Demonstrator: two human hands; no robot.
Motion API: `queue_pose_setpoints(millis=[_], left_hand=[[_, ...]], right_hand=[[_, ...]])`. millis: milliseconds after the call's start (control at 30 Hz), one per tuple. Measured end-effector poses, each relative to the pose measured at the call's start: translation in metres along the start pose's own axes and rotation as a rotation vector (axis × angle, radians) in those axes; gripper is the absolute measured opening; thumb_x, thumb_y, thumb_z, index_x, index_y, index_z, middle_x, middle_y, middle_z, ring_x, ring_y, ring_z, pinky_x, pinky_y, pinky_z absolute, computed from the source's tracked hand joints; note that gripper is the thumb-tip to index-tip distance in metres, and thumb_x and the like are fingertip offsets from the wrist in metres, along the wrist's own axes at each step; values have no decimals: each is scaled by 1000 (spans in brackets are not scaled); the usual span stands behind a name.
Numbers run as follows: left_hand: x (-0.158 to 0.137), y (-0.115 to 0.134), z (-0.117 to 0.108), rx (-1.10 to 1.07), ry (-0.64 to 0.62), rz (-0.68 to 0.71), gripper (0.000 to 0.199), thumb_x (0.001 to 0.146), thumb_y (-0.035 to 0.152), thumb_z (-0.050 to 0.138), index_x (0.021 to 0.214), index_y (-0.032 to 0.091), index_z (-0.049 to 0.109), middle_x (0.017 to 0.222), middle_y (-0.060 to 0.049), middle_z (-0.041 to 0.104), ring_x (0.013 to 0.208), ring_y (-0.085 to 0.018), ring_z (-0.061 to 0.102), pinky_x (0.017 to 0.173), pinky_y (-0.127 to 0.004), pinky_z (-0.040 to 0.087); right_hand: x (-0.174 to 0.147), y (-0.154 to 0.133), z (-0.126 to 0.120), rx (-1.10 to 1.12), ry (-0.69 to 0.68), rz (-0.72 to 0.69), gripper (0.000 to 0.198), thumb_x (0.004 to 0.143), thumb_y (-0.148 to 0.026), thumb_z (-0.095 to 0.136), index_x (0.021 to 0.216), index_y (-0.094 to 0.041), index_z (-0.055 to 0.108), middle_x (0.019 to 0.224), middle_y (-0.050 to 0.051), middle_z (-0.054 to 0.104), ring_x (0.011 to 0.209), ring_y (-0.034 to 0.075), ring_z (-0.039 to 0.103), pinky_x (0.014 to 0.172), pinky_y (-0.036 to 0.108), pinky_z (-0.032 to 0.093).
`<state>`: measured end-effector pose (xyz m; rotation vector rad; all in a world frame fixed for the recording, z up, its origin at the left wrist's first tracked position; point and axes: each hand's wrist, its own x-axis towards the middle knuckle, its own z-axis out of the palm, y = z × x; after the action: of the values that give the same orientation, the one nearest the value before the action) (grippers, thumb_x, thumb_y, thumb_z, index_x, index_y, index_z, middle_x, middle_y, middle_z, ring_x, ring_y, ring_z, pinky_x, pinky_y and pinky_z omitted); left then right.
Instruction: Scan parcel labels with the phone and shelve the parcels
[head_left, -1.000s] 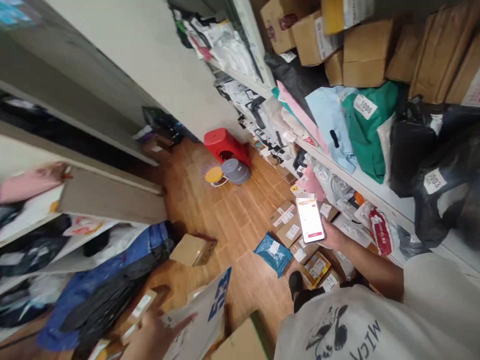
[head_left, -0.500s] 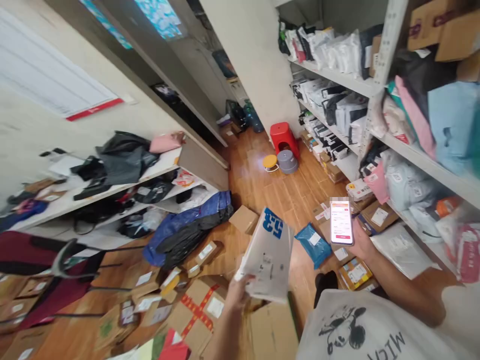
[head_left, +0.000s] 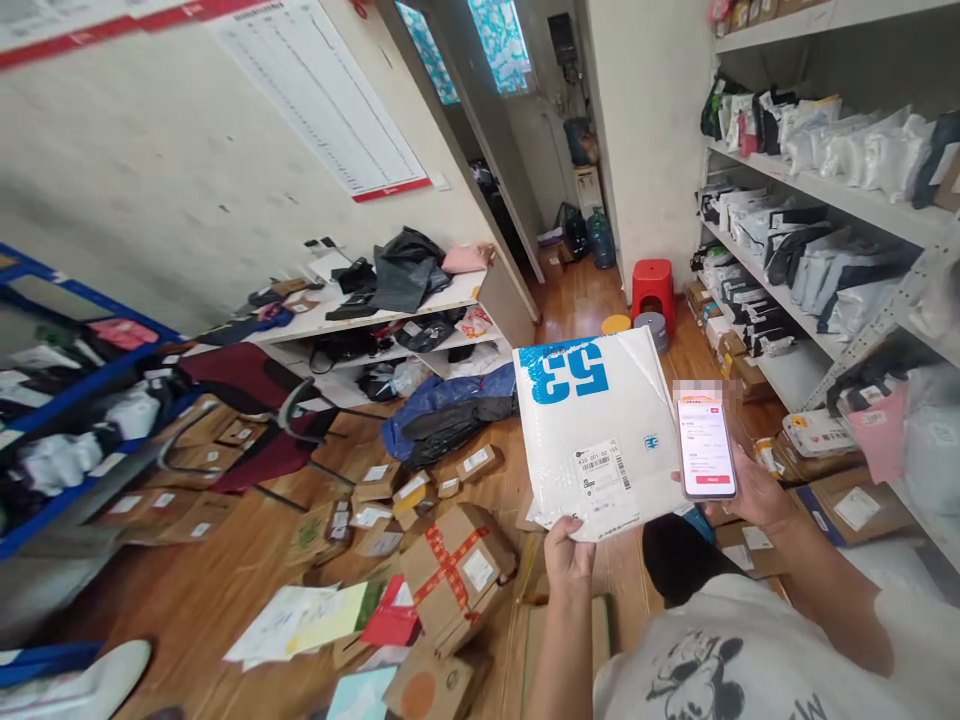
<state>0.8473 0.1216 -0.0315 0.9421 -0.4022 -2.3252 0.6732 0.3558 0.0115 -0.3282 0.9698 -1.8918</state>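
Package and phone held side by side above a cluttered floor. My left hand (head_left: 571, 552) is closed at the lower edge of a flat white package (head_left: 600, 430), thumb on the upper face; the fingers beneath are mostly hidden. The package is raised before me, its printed label (head_left: 604, 478) turned up, its large blue figures upside down to me. My right hand (head_left: 761, 492) is curled around a phone (head_left: 706, 450), its lit screen facing me, at the package's right edge; whether the two touch I cannot tell. The step in hand, I judge, is presenting the label beside the screen. The next move calls for a steady left pinch, since a single edge bears the weight, and a phone clear of the label.

Below, brown boxes, one crossed with red tape (head_left: 459, 570), lie with loose papers (head_left: 289, 625) on the wooden floor (head_left: 195, 610). At left stands a chair (head_left: 255, 400); beyond, a red stool (head_left: 651, 285); at right, shelves (head_left: 825, 192) packed with bagged parcels.
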Motion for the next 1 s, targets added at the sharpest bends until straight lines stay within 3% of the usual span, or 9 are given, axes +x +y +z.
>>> queue_pose_setpoints(millis=[267,433,700,867,1000], left_hand=[[40,48,25,-34,-136,33,84,48,2,65,128,26,68,136,-7,69,137,-42,53,116,-61,43],[103,95,46,-9,-194,57,94,47,3,61,138,27,63,145,-6,63,142,-42,48,121,-63,33],[203,147,82,33,-238,98,95,48,7,59,142,27,61,142,-5,66,147,-41,41,123,-64,27],[229,171,91,52,-137,83,95,46,7,59,139,26,63,144,-6,64,147,-43,40,122,-65,30],[247,191,97,95,-167,75,91,49,7,61,138,27,63,144,-5,64,146,-43,41,122,-65,32]], right_hand=[[76,0,43,-187,-70,1,101,79,-40,83,158,-40,20,140,15,63,112,34,72,56,28,61],[160,8,56,-183,-215,-6,94,81,-37,82,154,-38,24,140,15,63,113,32,72,58,26,62],[287,4,93,-214,-219,-117,97,79,-33,85,155,-36,24,133,14,67,108,31,74,59,27,63],[327,2,105,-241,-196,-141,90,82,-29,83,152,-36,27,132,11,68,113,30,72,61,27,64],[345,6,110,-255,-181,-147,89,83,-30,82,152,-36,25,137,11,64,113,30,72,63,28,65]])
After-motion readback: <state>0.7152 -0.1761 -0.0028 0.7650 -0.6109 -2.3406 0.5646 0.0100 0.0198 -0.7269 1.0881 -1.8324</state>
